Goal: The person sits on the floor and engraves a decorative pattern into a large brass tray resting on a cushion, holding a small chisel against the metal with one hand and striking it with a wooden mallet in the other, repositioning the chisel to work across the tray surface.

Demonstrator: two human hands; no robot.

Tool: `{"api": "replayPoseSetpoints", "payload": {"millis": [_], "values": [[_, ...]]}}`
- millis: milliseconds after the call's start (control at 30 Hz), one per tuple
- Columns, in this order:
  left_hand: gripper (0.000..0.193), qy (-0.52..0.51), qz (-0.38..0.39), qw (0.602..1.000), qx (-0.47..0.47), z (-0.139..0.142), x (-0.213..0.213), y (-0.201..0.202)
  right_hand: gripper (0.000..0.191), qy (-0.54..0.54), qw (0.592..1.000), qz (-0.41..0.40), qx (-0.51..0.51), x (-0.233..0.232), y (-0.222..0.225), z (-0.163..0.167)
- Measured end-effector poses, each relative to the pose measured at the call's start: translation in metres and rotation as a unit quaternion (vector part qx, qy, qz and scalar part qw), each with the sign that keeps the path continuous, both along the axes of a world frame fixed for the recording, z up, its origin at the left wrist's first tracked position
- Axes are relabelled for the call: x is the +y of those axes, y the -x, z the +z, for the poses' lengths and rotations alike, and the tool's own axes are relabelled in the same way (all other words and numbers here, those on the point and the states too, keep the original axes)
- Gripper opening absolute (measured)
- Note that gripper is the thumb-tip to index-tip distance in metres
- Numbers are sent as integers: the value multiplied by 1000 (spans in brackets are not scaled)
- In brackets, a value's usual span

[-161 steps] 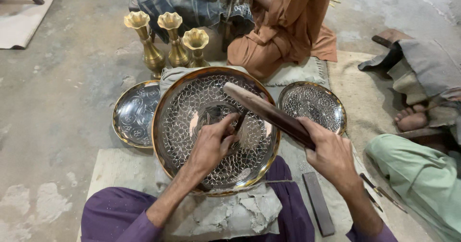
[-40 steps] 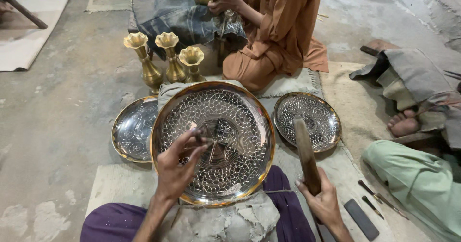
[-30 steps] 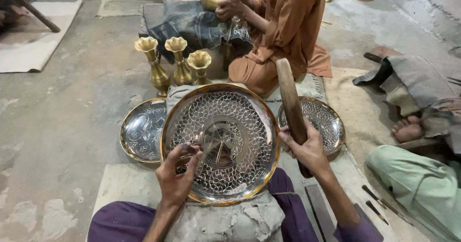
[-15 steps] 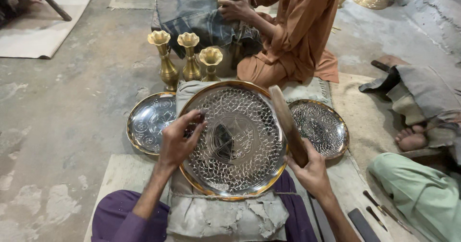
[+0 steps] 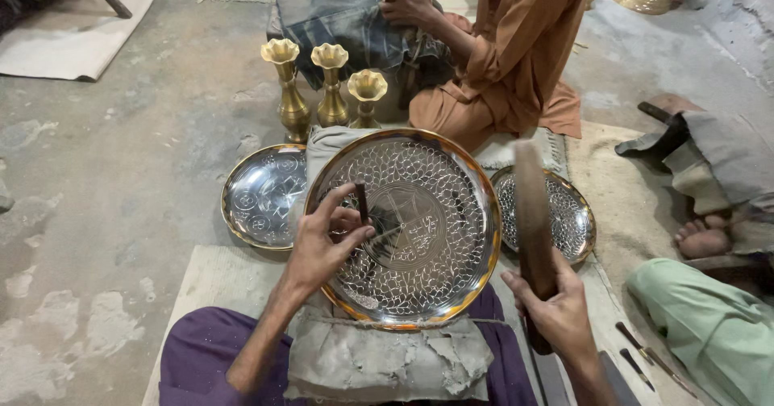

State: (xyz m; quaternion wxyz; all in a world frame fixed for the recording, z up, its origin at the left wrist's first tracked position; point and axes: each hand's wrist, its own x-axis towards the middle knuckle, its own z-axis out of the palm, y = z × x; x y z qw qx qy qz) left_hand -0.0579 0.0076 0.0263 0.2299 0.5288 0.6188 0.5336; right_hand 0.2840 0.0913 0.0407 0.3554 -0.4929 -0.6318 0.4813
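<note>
A large round engraved metal tray [image 5: 435, 204] with a brass rim leans on a grey padded block [image 5: 387, 358] in my lap. My left hand [image 5: 322, 241] pinches a small dark chisel [image 5: 362, 203] upright against the tray's left half. Off the tray's right edge, my right hand [image 5: 556, 313] grips a dark wooden mallet stick [image 5: 532, 212], which points up and away from me and is blurred.
Two smaller engraved trays lie flat: one to the left [image 5: 262, 196], one to the right [image 5: 560, 212]. Three brass vases [image 5: 330, 91] stand behind. A person in orange [image 5: 516, 51] sits opposite, working on a brass piece. Someone's bare foot [image 5: 701, 241], a green-clad leg and small tools [image 5: 645, 358] lie right.
My right hand has kept swinging the wooden stick up and down beside the tray. My left hand has shifted the chisel to the tray's left part. The view has moved closer.
</note>
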Motion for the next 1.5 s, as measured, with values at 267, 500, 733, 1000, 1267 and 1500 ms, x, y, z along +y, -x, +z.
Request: {"api": "replayPoseSetpoints", "payload": {"millis": [267,500,733,1000,1267,1500], "values": [[62,-6,-44,999,32,6,7,-7,28,12,941,207,267,-37,23,-47],[53,-9,-98,991,91,10,15,-2,52,15,989,147,13,-15,17,-43],[55,-7,-121,987,102,9,16,-2,66,-301,932,138,-146,22,20,28],[52,-20,-114,985,126,6,15,-4,87,-308,794,170,-496,39,33,87],[53,-26,-4,996,86,-6,7,-19,81,-440,772,172,-425,43,58,110],[47,-40,62,996,46,-17,4,-31,76,-436,717,236,-491,44,87,139]]}}
